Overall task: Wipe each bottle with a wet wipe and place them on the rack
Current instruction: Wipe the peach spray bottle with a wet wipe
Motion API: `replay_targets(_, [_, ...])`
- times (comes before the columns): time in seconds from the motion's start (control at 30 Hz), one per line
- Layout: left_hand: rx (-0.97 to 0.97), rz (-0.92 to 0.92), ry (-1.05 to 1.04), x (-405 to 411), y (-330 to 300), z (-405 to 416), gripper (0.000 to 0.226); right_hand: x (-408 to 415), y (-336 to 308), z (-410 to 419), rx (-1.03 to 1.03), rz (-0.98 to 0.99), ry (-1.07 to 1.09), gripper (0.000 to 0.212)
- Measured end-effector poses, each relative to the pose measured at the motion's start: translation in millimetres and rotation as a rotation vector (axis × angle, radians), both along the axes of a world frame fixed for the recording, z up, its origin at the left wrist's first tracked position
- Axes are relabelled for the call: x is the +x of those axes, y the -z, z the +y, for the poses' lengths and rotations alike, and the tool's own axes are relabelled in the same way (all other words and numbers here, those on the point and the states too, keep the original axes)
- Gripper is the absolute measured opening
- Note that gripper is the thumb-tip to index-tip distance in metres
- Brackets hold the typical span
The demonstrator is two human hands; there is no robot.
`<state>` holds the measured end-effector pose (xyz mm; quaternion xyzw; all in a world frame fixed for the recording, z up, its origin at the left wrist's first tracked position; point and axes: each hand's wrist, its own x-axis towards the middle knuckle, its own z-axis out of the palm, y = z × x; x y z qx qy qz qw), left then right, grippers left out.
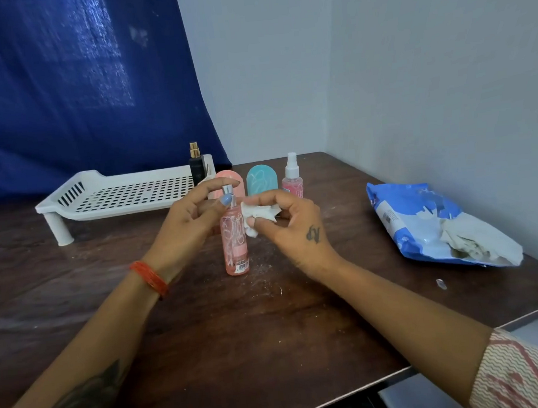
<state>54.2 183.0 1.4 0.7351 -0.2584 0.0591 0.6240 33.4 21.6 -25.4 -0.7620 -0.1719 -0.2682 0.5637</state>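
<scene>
Standing between both: pink bottle [234, 239], left hand [191, 223] pinching its top, right hand [292, 224] clutching wipe [257, 216].

Soft daylight through curtain [71, 74] (backlit); edges warped.

A tall pink spray bottle [234, 239] stood upright on the table, its silver nozzle pinched in the left hand [187, 222]. A crumpled white wet wipe [259, 217], gripped by the right hand [290, 224], touched the bottle's shoulder just below that pinch. Beyond it stood a dark bottle [196, 164] on the white slotted rack [120, 194], then pink [231, 182], teal [257, 180] and small pink spray [292, 179] bottles.
</scene>
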Motion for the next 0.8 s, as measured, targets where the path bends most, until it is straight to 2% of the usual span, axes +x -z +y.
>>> replay_targets(0.07, [0.023, -0.007, 0.015, -1, -2, 0, 0.029, -1, 0, 1, -0.012, -0.05, 0.022, 0.032])
replay_targets(0.2, [0.071, -0.017, 0.051, 0, -6, 7, 0.024, 0, 3, 3, -0.101, -0.136, 0.042, 0.021])
replay_targets(0.3, [0.047, 0.021, 0.053, 4, -3, 11, 0.029, 2, 8, 3, -0.131, -0.114, 0.038, 0.017])
replay_targets(0.53, [0.014, 0.025, 0.098, 4, -1, 15, 0.037, 11, 8, 9, -0.07, -0.154, 0.12, 0.016])
replay_targets(0.7, [0.004, 0.042, 0.128, 3, -1, 15, 0.032, 7, 9, 3, -0.053, -0.059, 0.009, 0.015])
replay_targets(0.8, [0.014, 0.047, 0.136, 2, -1, 14, 0.027, 8, 10, 4, -0.087, -0.005, 0.023, 0.014])
